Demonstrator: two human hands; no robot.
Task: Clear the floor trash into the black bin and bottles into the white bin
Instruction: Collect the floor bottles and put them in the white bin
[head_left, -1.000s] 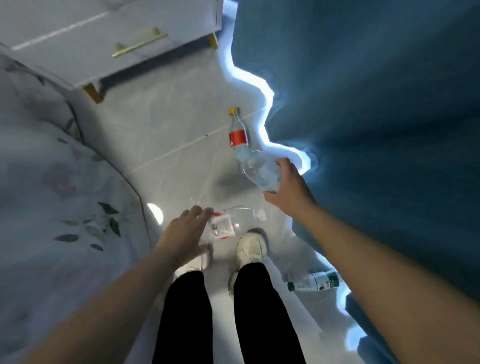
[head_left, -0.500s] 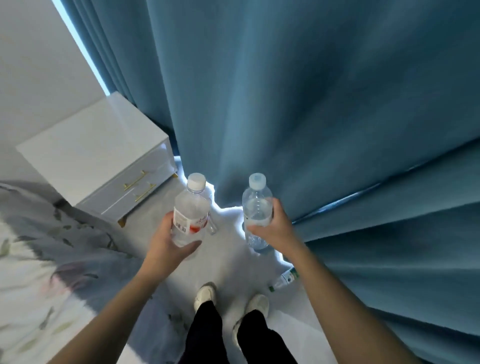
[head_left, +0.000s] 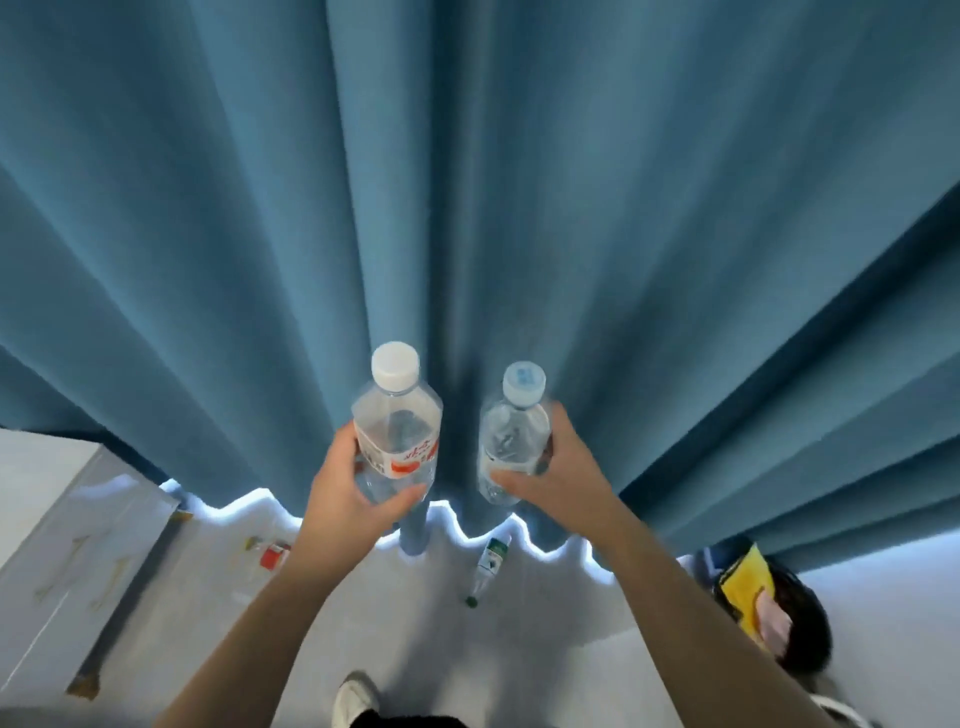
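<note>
Since both hands are already loaded, the step in hand is, by my reading, the carry to the white bin, which is nowhere in view. The left hand (head_left: 345, 491) has fingers and thumb curled round the lower body of a clear plastic bottle with a white cap and red-and-white label (head_left: 397, 441). The right hand (head_left: 558, 475) wraps a clear plastic bottle with a pale blue-white cap (head_left: 513, 447) the same way. Both bottles stand upright, side by side but apart, in front of the pleated blue curtain (head_left: 467, 182).

To do it well, keep each grip low and firm, because thin plastic flexes. Find the white bin before letting go. The round black bin holding yellow and pink rubbish (head_left: 813, 613), near on the right, is the wrong one for these.

Two bottles lie on the pale tiled floor (head_left: 415, 629) for another trip: a small green-capped bottle (head_left: 488, 564) by the curtain hem, and a red-labelled bottle (head_left: 271, 555) further left, near the white bedside cabinet (head_left: 62, 519).

A second ago both hands were down at the floor, closing on the lying bottles. Half a second ago the bottles were up and upright. Since then the view has swung right: the flowered bedcover has left the frame, the cabinet has slid to the left edge, and the black bin has appeared.
</note>
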